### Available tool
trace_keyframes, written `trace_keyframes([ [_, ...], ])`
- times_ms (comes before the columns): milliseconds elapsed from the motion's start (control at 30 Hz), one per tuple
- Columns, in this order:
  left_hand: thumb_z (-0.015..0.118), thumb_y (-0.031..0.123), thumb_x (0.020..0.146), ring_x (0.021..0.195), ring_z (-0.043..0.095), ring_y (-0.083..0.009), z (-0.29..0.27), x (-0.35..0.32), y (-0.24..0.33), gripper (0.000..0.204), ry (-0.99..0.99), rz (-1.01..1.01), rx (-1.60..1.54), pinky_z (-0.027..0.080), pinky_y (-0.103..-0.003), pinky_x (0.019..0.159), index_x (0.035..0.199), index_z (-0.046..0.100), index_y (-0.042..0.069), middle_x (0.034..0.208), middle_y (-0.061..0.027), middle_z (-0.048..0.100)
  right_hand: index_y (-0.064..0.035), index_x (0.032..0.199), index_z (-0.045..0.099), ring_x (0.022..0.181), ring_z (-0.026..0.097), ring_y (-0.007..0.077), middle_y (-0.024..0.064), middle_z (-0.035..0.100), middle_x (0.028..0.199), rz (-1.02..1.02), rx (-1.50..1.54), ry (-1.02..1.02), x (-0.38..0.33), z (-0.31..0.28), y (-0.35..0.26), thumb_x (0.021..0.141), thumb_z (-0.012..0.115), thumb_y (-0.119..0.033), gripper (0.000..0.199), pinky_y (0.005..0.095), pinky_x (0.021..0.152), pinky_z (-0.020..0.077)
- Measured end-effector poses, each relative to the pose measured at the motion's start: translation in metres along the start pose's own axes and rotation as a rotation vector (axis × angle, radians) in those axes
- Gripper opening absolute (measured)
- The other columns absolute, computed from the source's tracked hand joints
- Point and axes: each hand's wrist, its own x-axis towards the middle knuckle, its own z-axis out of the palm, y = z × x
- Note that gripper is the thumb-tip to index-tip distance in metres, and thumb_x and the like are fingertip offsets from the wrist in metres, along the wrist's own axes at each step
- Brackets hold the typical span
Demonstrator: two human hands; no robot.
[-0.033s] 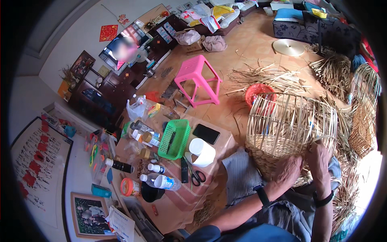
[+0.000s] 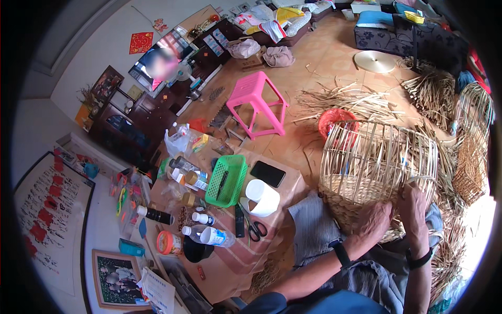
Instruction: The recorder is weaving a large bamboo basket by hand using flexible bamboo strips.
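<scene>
A half-woven basket (image 2: 342, 189) rests on my lap, its lower band plaited in straw and bare stakes (image 2: 366, 141) rising above it. My left hand (image 2: 372, 219) presses against the woven band with its fingers bent; the fingertips are hidden, so what they pinch cannot be made out. Close beside it, my right hand (image 2: 413, 205) is closed at the basket's right part, where a pale straw strip (image 2: 413, 179) curves by its fingers. Both wrists wear dark bands. A grey striped cloth (image 2: 308, 222) covers my lap under the basket.
At left stands a low table with a green plastic basket (image 2: 230, 180), a phone (image 2: 267, 173), a white roll (image 2: 263, 198), scissors (image 2: 256, 229) and several bottles. Beyond are a pink stool (image 2: 251, 91), a red bowl (image 2: 330, 120) and loose straw (image 2: 350, 102) on the floor.
</scene>
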Motion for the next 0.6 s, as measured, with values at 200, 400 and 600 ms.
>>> trace_keyframes([
  [200, 0.070, 0.012, 0.099, 0.093, 0.071, -0.0403, 0.001, 0.002, -0.002, 0.010, 0.006, 0.020, -0.031, 0.054, -0.054, 0.084, 0.103, 0.068, 0.003, 0.091, -0.0191, 0.071, 0.0001, 0.128, 0.066, 0.069, 0.069, 0.0337, 0.0204, 0.071, 0.086, 0.231, 0.457, -0.066, -0.022, 0.002, 0.008, 0.098, 0.072, -0.002, 0.030, 0.0433, 0.063, 0.0522],
  [400, 0.070, 0.017, 0.102, 0.096, 0.069, -0.0362, 0.002, -0.001, 0.002, 0.013, 0.109, 0.066, -0.041, 0.049, -0.050, 0.090, 0.104, 0.064, 0.006, 0.094, -0.0149, 0.071, -0.0043, 0.147, 0.054, 0.070, 0.059, 0.0104, 0.0038, 0.069, 0.097, 0.440, 0.807, 0.011, -0.052, 0.001, 0.007, 0.099, 0.074, 0.005, 0.053, 0.0261, 0.058, 0.0483],
  [600, 0.069, 0.019, 0.104, 0.095, 0.069, -0.0358, 0.005, 0.000, 0.000, 0.012, 0.103, 0.074, -0.065, 0.046, -0.049, 0.090, 0.104, 0.063, 0.008, 0.093, -0.0135, 0.071, -0.0048, 0.119, 0.063, 0.076, 0.061, 0.0077, 0.0012, 0.064, 0.096, 0.566, 1.159, 0.243, -0.081, 0.012, 0.008, 0.101, 0.075, 0.001, 0.023, 0.0231, 0.063, 0.0496],
])
